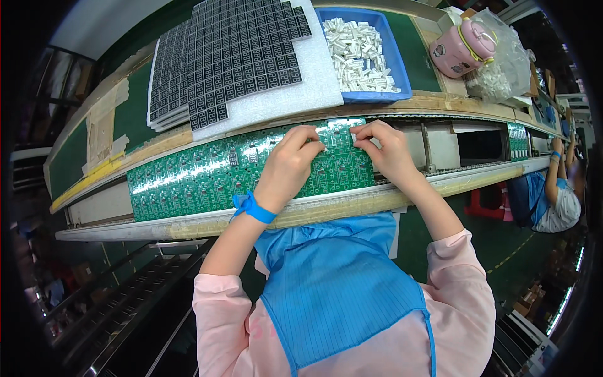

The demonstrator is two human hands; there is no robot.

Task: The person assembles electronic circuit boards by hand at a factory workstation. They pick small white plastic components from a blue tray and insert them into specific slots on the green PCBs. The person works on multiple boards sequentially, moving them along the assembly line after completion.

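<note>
On the far L, yellow tape (93, 182) is running along the bench edge, and below it a dark rack (147, 301) is sinking into shadow, contents hard to make out. I'm seeing green PCBs (188, 182) lying in 1 long channel btwn rails, under both hands; glare is washing out some tiny parts. Behind them, flat black display modules (232, 56) are sitting in a tight grid on grainy white foam (314, 81). The L hand (287, 160), w/ a blue band at its wrist, is covering part of the PCBs, thumb and forefinger close together; I'm not able to tell if they're clamping anything. A smooth blue tray (402, 78) is holding loose white connectors (358, 53). The R hand (391, 149) is hanging over the PCBs' R end, fingertips bunched; any part btwn them is too small to tell. Further R, a rounded pink pot (449, 53) is standing in front of a crinkly clear bag (512, 69). A co-worker (556, 201) is showing near the dark rim, partly lost.
</note>
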